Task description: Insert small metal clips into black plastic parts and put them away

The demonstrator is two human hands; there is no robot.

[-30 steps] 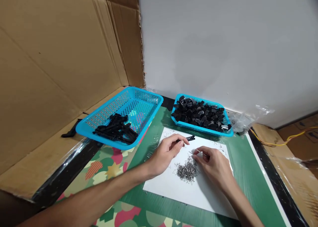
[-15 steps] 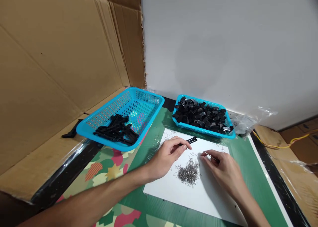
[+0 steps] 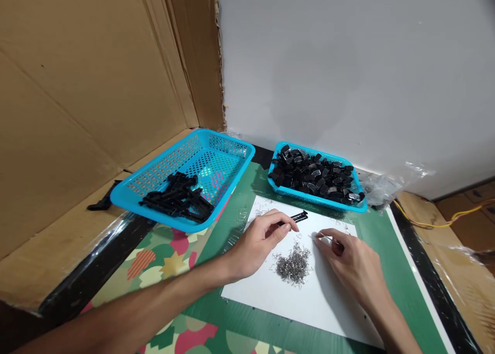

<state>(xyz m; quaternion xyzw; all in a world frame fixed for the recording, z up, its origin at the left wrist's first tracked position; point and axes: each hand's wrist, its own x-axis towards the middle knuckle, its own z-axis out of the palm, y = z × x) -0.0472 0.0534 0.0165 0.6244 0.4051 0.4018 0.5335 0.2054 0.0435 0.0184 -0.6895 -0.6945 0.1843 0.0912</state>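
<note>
Green-topped counter (image 3: 404,261): on white rectangular sheet (image 3: 266,293), loose silver bent-wire pile (image 3: 293,265), plenty left; over sheet, left hand (image 3: 257,246) curled round slim black plastic bars (image 3: 300,217), right hand (image 3: 355,263) pinching thin metal tool (image 3: 327,236); finished count unclear

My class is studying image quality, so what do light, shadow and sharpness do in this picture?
Head view, shadows: the right hand darkens the white sheet beside it, and a faint rounded shadow lies on the pale wall; head view, glare: white streaks on the shiny black edge strip at left; head view, detail: many piled bent metal wires are too fine to separate.
</note>
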